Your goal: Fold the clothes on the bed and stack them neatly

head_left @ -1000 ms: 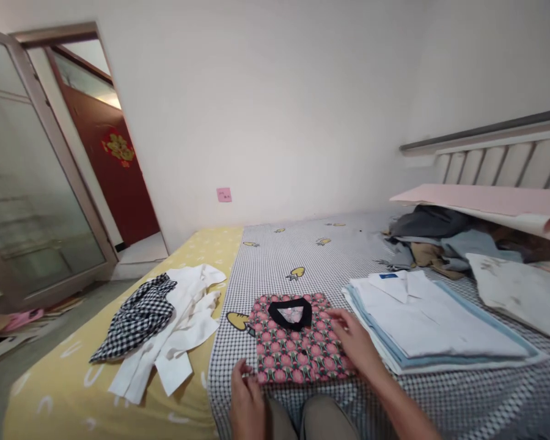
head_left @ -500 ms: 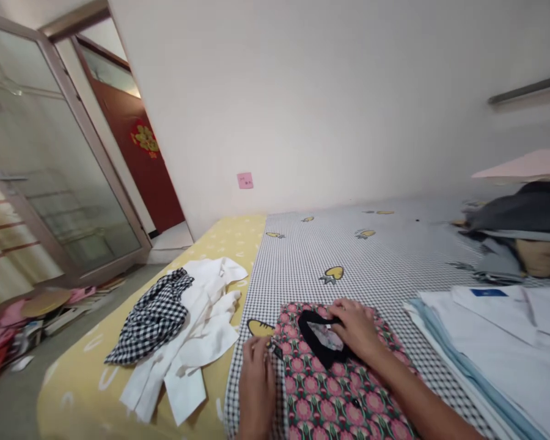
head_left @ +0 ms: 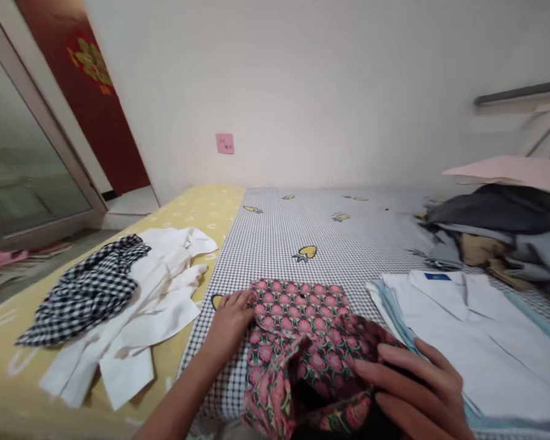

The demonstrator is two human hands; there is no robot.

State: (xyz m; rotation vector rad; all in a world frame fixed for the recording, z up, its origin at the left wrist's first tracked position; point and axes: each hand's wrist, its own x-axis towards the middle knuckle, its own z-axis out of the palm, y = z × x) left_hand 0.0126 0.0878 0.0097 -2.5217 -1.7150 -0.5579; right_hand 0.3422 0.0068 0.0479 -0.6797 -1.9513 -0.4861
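A pink floral garment with black parts (head_left: 297,305) lies on the checked sheet in front of me, its near part bunched and lifted. My left hand (head_left: 233,315) rests at the garment's upper left edge, fingertips on the cloth; whether it pinches the cloth is unclear. My right hand (head_left: 417,385) is at the raised right part of the garment, its fingers wrapped against the dark cloth. The black collar is mostly hidden low in the view.
A white garment (head_left: 165,305) and a black-and-white checked cloth (head_left: 91,293) lie at the left on the yellow sheet (head_left: 206,205). Folded white and light blue shirts (head_left: 476,342) are at the right. Behind them sits a pile of dark clothes (head_left: 499,211).
The view has shifted right and down. The floral garment's collar part has been lifted and turned toward me by my right hand. My left hand has moved up to the garment's left edge.
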